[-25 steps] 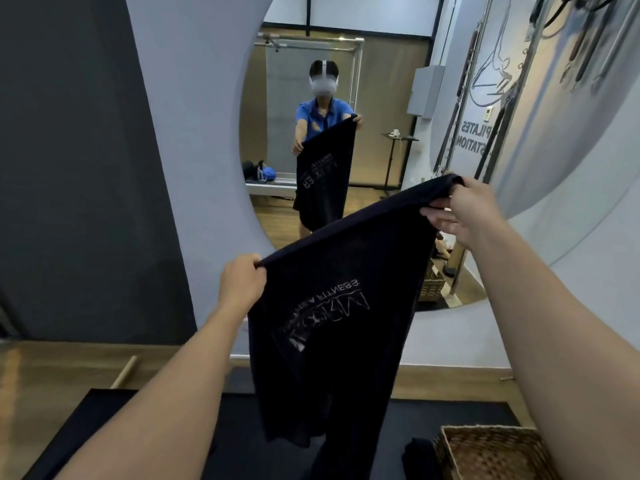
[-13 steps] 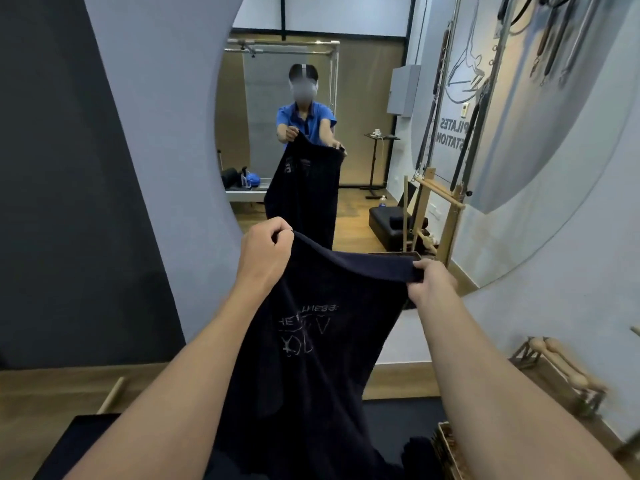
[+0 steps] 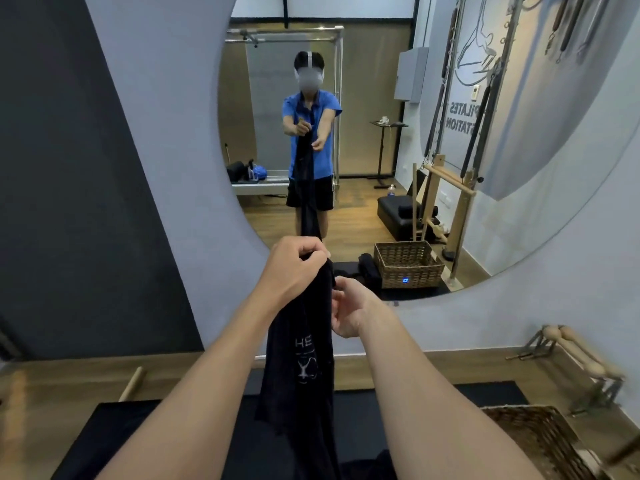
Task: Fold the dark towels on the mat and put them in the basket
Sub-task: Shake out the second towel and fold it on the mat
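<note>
Dark towel (image 3: 304, 358) hangs in the middle of the frame, gathered into a narrow, doubled length with pale lettering on it, its lower part falling in front of the black mat (image 3: 121, 431) that fills the bottom of the frame. Behind it a large round mirror (image 3: 519, 168) takes up the upper centre and right; it reflects a person in a blue shirt with both arms stretched forward, the towel dropping from one hand, and a basket on the floor. The mat lies on a wooden floor (image 3: 62, 379) against the grey wall. At the lower right corner, touching the mat's right edge, stands the woven basket (image 3: 540, 441), only part of it in view. Above it, by the wall, rests a metal stand with wooden handles (image 3: 575, 351). The left hand (image 3: 294, 268) is raised at the centre, its grip clamped on the towel's bunched top edge, fingers curled over the cloth. The right hand (image 3: 349, 306) is just below and to the right, fingers loosely curled, fingertips at the towel's edge; whether its grip pinches the cloth cannot be told. A wooden stick (image 3: 131, 384) lies on the floor at the lower left, near the mat's far corner.
</note>
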A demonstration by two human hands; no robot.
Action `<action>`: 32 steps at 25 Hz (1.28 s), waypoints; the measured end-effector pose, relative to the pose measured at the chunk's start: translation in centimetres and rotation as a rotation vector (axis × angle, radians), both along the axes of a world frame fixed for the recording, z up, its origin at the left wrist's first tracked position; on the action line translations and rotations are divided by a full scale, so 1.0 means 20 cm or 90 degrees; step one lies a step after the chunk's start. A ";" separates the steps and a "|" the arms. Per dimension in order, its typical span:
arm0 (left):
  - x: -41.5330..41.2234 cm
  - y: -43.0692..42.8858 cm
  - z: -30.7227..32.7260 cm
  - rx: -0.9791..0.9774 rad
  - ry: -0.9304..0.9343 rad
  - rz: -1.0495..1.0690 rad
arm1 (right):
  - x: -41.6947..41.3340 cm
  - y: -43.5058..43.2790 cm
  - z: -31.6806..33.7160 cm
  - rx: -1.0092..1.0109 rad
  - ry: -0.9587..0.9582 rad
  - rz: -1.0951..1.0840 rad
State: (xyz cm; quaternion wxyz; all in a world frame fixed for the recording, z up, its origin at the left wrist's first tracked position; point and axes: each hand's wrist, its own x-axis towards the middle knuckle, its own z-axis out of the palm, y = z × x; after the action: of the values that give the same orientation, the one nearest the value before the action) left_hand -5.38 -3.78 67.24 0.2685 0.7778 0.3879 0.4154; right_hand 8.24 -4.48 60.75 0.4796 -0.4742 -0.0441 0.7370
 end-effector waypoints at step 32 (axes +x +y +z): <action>-0.20 0.16 -0.41 -0.567 -1.122 0.307 | 0.41 -0.07 0.11 0.055 0.113 -0.391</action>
State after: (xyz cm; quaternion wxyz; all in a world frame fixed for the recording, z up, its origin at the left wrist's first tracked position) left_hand -9.38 -0.48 59.03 0.6334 -0.0750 0.3176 0.7017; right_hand 16.50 -5.93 63.02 0.7014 -0.3784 0.1118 0.5936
